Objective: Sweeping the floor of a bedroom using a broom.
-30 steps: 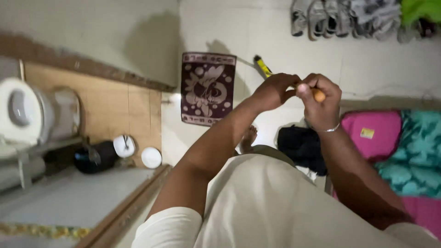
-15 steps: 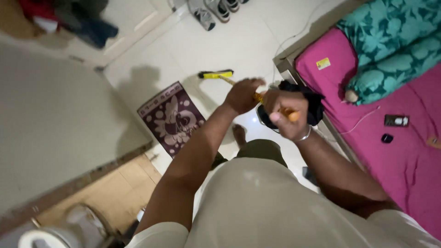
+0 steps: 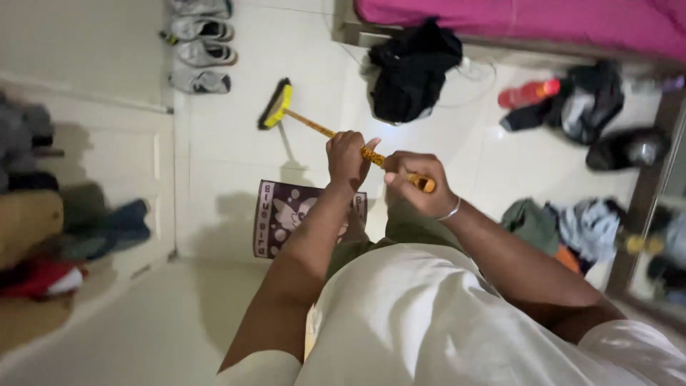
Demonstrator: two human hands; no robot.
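Observation:
I grip a broom's orange-yellow handle (image 3: 319, 129) with both hands. My left hand (image 3: 346, 155) is closed around the shaft lower down. My right hand (image 3: 414, 182), with a silver bracelet at the wrist, is closed around the top end. The broom's yellow and black head (image 3: 275, 104) rests on the white tiled floor ahead of me. A dark maroon mat (image 3: 284, 214) with a pale pattern lies on the floor just below my hands.
Grey shoes (image 3: 200, 50) line the wall at top left. A black garment heap (image 3: 411, 68) lies by the pink bed (image 3: 529, 18). A red bottle (image 3: 527, 93), dark bags and clothes (image 3: 572, 221) sit at right; more clothes pile at left (image 3: 43, 229).
The view has swung round: the toilet and wooden area are gone, and the bed is now at the top. Both hands stay on the handle, and the broom head now points up-left.

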